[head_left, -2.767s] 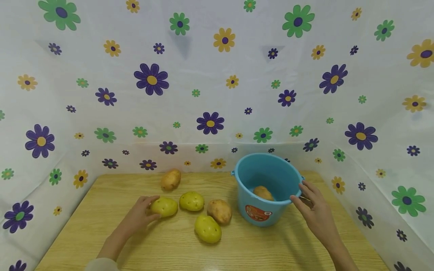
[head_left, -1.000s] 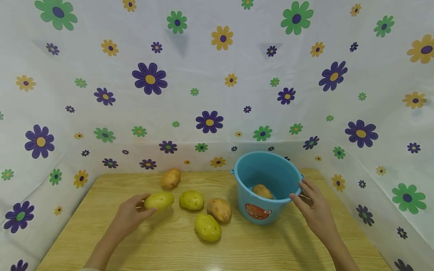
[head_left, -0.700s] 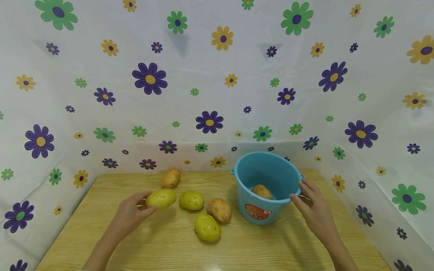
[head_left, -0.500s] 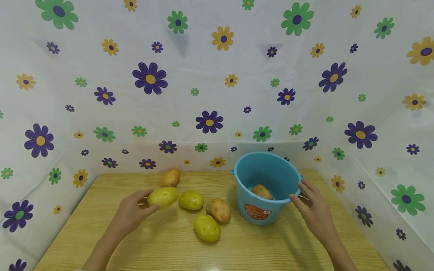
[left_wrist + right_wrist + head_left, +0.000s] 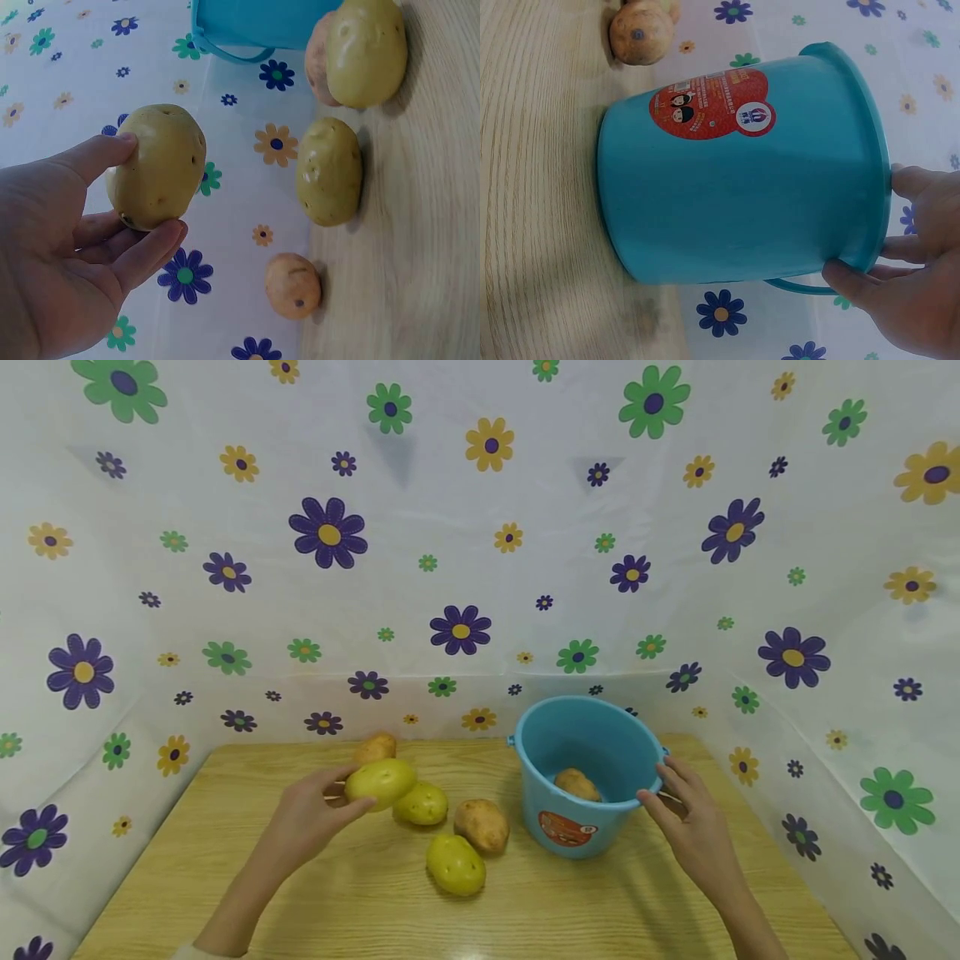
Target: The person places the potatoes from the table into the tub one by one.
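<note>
My left hand (image 5: 311, 814) pinches a yellow-green potato (image 5: 381, 783) between thumb and fingers, raised above the table. In the left wrist view, the thumb lies on its upper side and the fingers are below it. At the right, a blue bucket (image 5: 573, 827) stands upright with a brown potato (image 5: 577, 784) inside. My right hand (image 5: 693, 827) holds the bucket's rim at its right side, thumb toward the front. Under and beside the held potato are another yellow-green potato (image 5: 422, 804) and a partly covered brown potato (image 5: 377, 748).
Closer to the bucket, a brown potato (image 5: 482, 825) lies against a yellow-green potato (image 5: 456, 865). The wooden table (image 5: 375, 910) is bounded at the back and sides by a white flower-print sheet (image 5: 420, 602). A red label (image 5: 709, 105) is on the bucket's side.
My left hand has taken hold of the yellow-green potato, lifted it off the table and carried it up and to the right. The right hand stays at the bucket's rim.
</note>
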`<state>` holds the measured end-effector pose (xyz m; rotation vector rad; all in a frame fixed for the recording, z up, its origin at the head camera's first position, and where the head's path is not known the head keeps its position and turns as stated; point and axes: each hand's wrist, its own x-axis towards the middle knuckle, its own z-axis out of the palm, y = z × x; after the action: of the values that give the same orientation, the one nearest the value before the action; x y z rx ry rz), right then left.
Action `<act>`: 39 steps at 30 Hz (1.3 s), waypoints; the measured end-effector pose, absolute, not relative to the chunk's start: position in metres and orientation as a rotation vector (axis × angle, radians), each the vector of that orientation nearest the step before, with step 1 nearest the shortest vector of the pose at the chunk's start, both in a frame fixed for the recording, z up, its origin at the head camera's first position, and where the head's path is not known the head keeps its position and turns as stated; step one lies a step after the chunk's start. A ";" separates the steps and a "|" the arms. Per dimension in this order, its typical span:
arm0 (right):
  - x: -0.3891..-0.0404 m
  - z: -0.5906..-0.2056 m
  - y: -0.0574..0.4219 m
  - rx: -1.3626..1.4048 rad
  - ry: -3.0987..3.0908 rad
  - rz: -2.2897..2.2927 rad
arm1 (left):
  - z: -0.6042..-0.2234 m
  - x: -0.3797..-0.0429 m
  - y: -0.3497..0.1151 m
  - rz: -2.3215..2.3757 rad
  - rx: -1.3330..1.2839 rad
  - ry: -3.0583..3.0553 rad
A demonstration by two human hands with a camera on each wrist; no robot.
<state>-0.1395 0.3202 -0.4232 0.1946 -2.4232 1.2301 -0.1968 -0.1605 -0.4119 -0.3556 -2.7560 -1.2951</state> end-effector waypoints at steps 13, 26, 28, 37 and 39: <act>-0.140 -0.423 0.322 0.199 -2.422 1.233 | -0.397 -0.206 -0.125 -1.323 -0.501 -2.696; -0.140 -0.421 0.322 0.203 -2.427 1.247 | -0.371 -0.213 -0.075 -1.298 -0.533 -2.702; -0.140 -0.421 0.322 0.205 -2.427 1.252 | -0.367 -0.213 -0.067 -1.286 -0.538 -2.699; -0.140 -0.422 0.323 0.218 -2.420 1.264 | -0.354 -0.218 -0.028 -1.374 -0.632 -2.635; -0.140 -0.423 0.323 0.222 -2.417 1.266 | -0.352 -0.219 -0.019 -1.412 -0.659 -2.634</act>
<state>-0.1401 0.3231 -0.4227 0.2217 -2.4166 1.2656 -0.2191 -0.0186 -0.3520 -0.6585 -2.6340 -1.4118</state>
